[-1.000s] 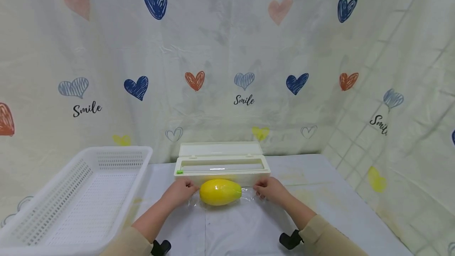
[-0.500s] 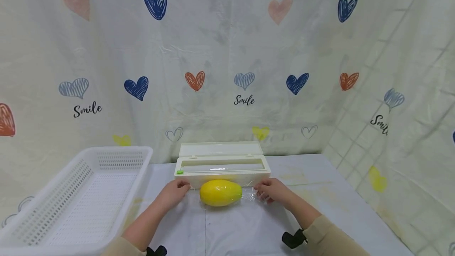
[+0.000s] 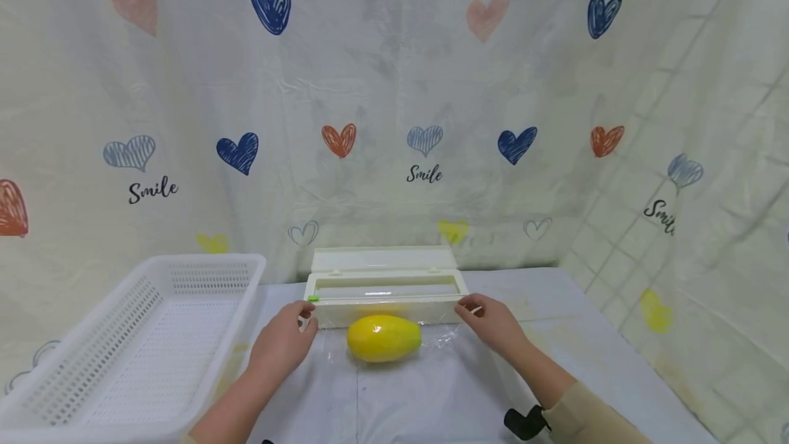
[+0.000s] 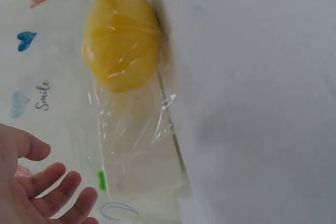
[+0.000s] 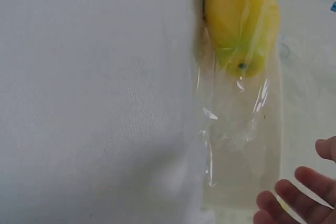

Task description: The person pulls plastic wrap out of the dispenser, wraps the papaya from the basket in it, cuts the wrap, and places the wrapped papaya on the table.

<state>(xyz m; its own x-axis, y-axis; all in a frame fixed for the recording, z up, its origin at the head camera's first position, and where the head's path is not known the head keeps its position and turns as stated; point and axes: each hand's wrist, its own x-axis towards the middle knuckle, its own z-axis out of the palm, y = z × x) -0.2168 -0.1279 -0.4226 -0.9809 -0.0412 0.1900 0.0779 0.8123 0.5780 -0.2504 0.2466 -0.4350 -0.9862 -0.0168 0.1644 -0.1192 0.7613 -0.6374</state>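
Film-draped yellow fruit between two hands
Left hand and right hand, fingers spread and holding nothing, flank it before the dispenser box.

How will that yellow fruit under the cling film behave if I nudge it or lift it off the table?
The yellow fruit is egg-shaped and lies on its side, so a nudge would probably roll it. The cling film over it looks thin, wrinkled and glossy, so it will likely be slippery and floppy to grasp. Both the left hand and right hand are off it.
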